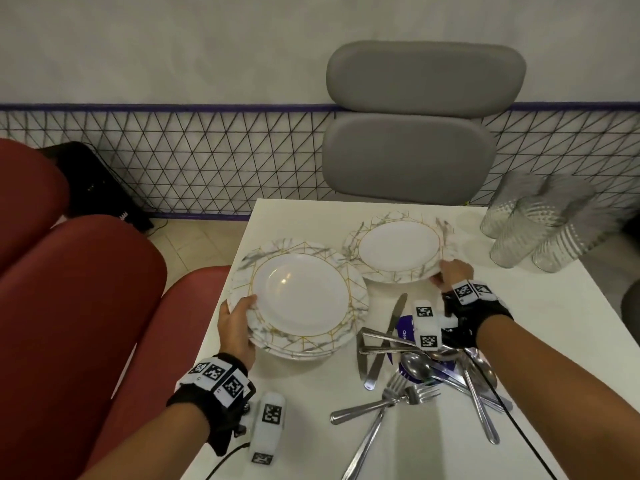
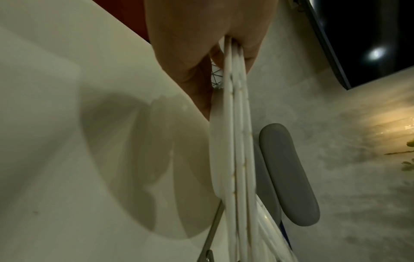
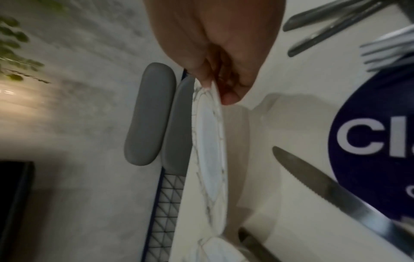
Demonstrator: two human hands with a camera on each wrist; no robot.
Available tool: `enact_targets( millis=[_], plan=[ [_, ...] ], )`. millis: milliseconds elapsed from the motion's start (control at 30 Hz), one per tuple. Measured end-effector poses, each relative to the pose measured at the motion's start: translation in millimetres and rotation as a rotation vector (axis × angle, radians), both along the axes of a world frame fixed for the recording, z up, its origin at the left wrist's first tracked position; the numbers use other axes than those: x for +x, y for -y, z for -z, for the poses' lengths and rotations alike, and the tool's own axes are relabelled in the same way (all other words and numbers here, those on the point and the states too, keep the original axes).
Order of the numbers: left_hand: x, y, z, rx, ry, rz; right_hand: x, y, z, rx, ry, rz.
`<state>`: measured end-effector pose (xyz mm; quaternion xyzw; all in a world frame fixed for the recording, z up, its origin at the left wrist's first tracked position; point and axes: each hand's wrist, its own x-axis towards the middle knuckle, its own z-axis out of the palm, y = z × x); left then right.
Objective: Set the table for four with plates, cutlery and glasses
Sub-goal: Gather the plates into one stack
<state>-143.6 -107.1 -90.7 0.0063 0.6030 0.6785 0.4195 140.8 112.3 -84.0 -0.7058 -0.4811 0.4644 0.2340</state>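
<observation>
Early days on this one. The left hand [image 1: 239, 329] grips a stack of plates [image 1: 299, 299] by its near edge, lower centre of the frame; three rims show in the wrist view. The right hand [image 1: 455, 271] pinches a single plate [image 1: 398, 249] by the rim, just above the counter [image 1: 311, 427] at upper centre. The cutlery [image 1: 415, 368] is piled lower right, the glasses [image 1: 533, 226] bunched upper right. So at best one place is started; everything else is left.

Dim indoors, lit from overhead. Soft shadows under the plate stack [image 2: 237, 159] beside the left hand [image 2: 197, 35]. Wrist views blurred, murky, warped at edges; warm wall glare.
</observation>
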Motion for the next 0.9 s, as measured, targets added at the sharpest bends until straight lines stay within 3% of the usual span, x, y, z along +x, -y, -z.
enact_targets(
  millis=[33,100,267,500,600,667,833,900],
  plan=[
    [-2.0,2.8,-0.5,-0.003,-0.012,-0.012,0.3,1.7,-6.9,0.003,-0.161,0.077],
    [-4.4,7.9,-1.3,-0.005,-0.037,-0.033,10.6,5.8,-15.2,0.088,-0.290,0.256],
    [9.5,9.1,-9.7,0.013,-0.069,0.002,39.1,34.6,-21.6,0.127,-0.316,0.424],
    [75.1,-12.2,-28.1,0.086,-0.032,0.169,57.1,71.8,-18.1,0.058,-0.256,0.250],
    [109.8,-22.0,-36.4,0.109,0.023,0.268,80.1,80.2,-15.3,-0.051,-0.109,0.183],
    [136.9,-30.0,-40.2,0.103,0.029,0.346,101.8,78.2,-8.3,-0.084,-0.063,0.178],
    [211.7,-51.6,-42.0,0.083,-0.007,0.477,161.0,69.8,4.2,-0.150,-0.209,0.065],
    [241.7,-62.2,-37.8,0.064,-0.036,0.546,189.6,65.4,6.4,-0.187,-0.103,0.055]
  ],
)
